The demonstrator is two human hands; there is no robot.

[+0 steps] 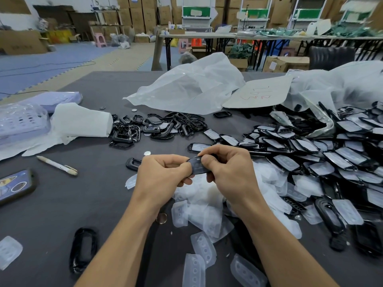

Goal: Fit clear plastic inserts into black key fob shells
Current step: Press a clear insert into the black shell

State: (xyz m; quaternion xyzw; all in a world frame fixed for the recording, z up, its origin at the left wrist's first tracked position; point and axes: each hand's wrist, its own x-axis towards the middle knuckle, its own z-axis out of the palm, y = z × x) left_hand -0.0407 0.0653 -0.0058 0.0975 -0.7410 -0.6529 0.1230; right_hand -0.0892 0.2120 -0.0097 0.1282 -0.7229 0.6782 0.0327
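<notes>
Both hands are up in the middle of the frame, pinching one black key fob shell [195, 165] between them. The left hand [163, 172] has its fingers curled around the shell's left end, and the right hand [230, 172] has its thumb pressed on top with fingers tucked underneath. Can't really tell if an insert is already sitting in it.

The work surface is a table [83, 204] covered in dark grey cloth, and it's pretty messy. Loose clear inserts [207, 206] are piled right under the hands and trail toward the bottom edge. A big heap of shells with inserts [331, 158] fills the right side, spilling out of a clear bag. Bare black frames [161, 125] are clumped up center-left, just beside a white paper roll [83, 121]. A crumpled plastic bag [186, 88] and a cardboard sheet [259, 92] with red scribble lie behind that. A pen [58, 165] and phone [16, 186] sit at the left, and a coin [161, 218] is by the left wrist.

The room looks like a warehouse: stacked cardboard boxes [132, 13] along the back wall, folding tables [207, 35] at upper right, and blue foam floor mats [41, 61] at upper left with pink stools [100, 39] near them.
</notes>
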